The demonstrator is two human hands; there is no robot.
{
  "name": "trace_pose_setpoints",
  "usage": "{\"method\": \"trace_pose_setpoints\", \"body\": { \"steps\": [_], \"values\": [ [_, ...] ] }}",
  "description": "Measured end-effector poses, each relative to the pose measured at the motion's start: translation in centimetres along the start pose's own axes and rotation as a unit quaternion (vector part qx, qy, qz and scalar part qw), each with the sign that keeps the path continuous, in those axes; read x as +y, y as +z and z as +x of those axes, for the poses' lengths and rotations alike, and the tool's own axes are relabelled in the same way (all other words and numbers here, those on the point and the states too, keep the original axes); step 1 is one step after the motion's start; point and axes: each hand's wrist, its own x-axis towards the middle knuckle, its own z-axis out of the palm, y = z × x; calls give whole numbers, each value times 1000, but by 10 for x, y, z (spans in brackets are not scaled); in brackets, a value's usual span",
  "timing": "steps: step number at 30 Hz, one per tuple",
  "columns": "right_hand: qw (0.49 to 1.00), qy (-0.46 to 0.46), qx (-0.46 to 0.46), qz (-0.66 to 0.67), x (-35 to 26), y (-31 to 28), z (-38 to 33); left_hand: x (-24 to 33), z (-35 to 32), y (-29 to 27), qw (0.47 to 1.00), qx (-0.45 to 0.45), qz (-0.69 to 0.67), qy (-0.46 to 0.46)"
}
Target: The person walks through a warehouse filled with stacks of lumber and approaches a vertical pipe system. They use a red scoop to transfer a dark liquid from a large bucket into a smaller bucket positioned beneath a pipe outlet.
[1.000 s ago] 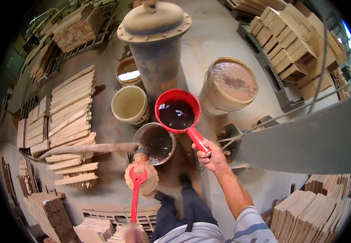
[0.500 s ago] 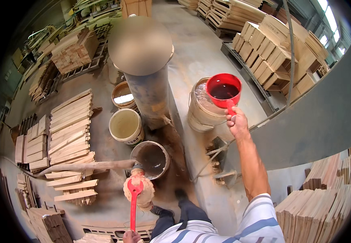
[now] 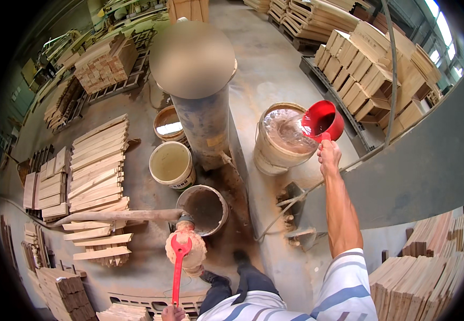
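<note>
My right hand [image 3: 328, 157] is closed around the handle of a red plastic dipper [image 3: 336, 128]. The dipper is tilted to the left over a large dirty bucket [image 3: 275, 160], and liquid runs from its lip into the reddish-brown water there. At the lower edge, my left hand [image 3: 173, 313] is partly cut off, its fingers wrapped round the end of a red open-end wrench [image 3: 177, 275]. The wrench's forked head lies against a lumpy, crusted pink fitting [image 3: 192, 257], to which a thick hose [image 3: 125, 215] runs from the left.
A round column [image 3: 202, 120] stands ahead, its top blurred. Left of it are a pale bucket [image 3: 170, 163], a dark-lined bucket [image 3: 210, 227] and a brown tub [image 3: 167, 122]. Wooden slats [image 3: 98, 176] lie at left. A grey panel [image 3: 403, 166] curves along the right.
My right hand has moved right and tipped the dipper from level, so its dark liquid now pours into the bucket. The left hand keeps its grip on the wrench.
</note>
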Motion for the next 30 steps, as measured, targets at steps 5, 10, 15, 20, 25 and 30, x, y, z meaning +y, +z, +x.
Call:
{"method": "trace_pose_setpoints", "body": {
  "steps": [5, 10, 15, 20, 25, 30],
  "values": [
    [992, -100, 19, -69, -3, -1, 9, 10, -5, 8, 1000, 1, -1, -3],
    [947, -185, 77, -251, -4, -9, 27, 6, -2, 5, 1000, 10, -4, -10],
    [917, -225, 84, -320, -25, 0, 7, -3, 5, -3, 1000, -3, 2, -3],
    [894, -239, 91, -369, -30, 2, -1, -12, 9, -5, 1000, 8, 4, -5],
    [865, -260, 88, -420, -28, 1, -7, -16, 6, -6, 1000, 0, 4, 0],
    [824, -317, 87, -462, -20, 18, -20, -16, 3, -9, 999, 14, -28, -29]
  ]
}}
